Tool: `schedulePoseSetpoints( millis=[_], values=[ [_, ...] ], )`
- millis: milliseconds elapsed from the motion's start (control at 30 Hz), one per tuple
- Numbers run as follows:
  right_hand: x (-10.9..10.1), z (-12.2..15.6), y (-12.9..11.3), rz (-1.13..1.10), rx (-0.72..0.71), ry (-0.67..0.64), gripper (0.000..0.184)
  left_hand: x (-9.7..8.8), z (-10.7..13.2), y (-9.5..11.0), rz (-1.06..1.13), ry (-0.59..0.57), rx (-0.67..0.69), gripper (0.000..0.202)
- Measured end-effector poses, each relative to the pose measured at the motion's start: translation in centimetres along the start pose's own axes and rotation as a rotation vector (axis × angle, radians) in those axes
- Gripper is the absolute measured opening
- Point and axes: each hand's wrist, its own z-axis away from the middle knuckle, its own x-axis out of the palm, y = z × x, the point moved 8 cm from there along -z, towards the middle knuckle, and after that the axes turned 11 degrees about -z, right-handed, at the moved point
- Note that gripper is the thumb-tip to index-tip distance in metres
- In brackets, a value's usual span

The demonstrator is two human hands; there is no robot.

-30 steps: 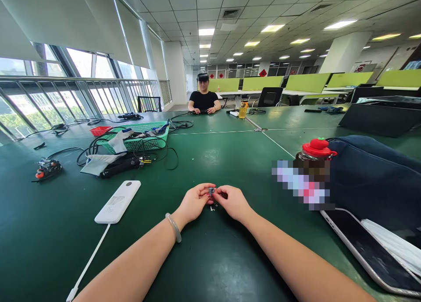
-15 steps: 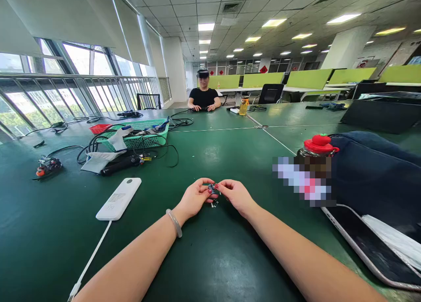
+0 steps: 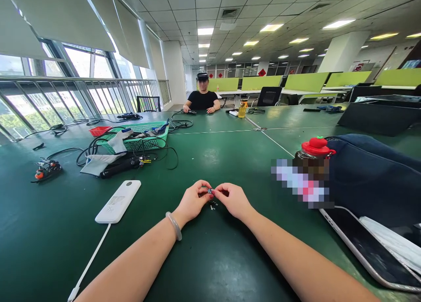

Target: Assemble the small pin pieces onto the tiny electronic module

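Note:
Above the green table (image 3: 210, 258), the fingertips of my left hand (image 3: 193, 201) are closed on a small dark blue-grey piece (image 3: 209, 191) that looks like a little circuit board. From the other side, my right hand (image 3: 236, 201) pinches at the same piece with thumb and forefinger. The fingers cover most of it, so its exact kind stays unclear. Just below the fingertips lie several tiny white and dark bits (image 3: 212, 206) on the tabletop. A pale bangle (image 3: 174, 226) circles my left wrist.
Left are a white power bank (image 3: 119, 201) with cable, a green basket (image 3: 154, 140) with gloves and cords, and a small wired device (image 3: 48, 168). Right are a red-lidded jar (image 3: 317, 147), a dark bag (image 3: 371, 179) and a tablet (image 3: 368, 245). A person (image 3: 203, 99) sits opposite.
My fingers have closed further around the small piece, hiding more of it, and my hands have drawn nearer each other. The person opposite has moved their hands apart.

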Motion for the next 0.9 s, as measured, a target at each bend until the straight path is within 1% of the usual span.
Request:
schedulePoseSetpoints(
  millis=[167, 267, 333, 467, 600, 767, 900],
  values=[
    [0.1, 0.0, 0.0, 0.019, 0.014, -0.017, 0.024, -0.8, 0.1, 0.9, -0.231, 0.089, 0.045, 0.017],
    [0.2, 0.0, -0.1, 0.028, 0.027, -0.025, 0.023, -1.1, 0.1, 1.0, -0.328, 0.112, 0.047, 0.017],
    [0.2, 0.0, -0.1, 0.021, 0.031, -0.026, 0.022, -1.1, 0.1, 0.9, -0.325, 0.114, 0.048, 0.017],
    [0.1, 0.1, -0.2, -0.005, 0.04, -0.021, 0.021, -1.1, 0.0, 0.6, -0.252, 0.114, 0.047, 0.018],
    [0.1, 0.3, -0.5, -0.009, 0.012, -0.02, 0.022, -1.0, -0.1, 0.3, -0.195, 0.098, 0.029, 0.019],
    [0.1, 0.3, -0.8, 0.04, -0.062, -0.027, 0.025, -1.1, -0.1, 0.0, -0.224, 0.11, 0.024, 0.02],
    [0.2, 0.4, -1.0, 0.089, -0.091, -0.038, 0.024, -1.2, -0.1, 0.0, -0.236, 0.114, 0.019, 0.023]
  ],
)
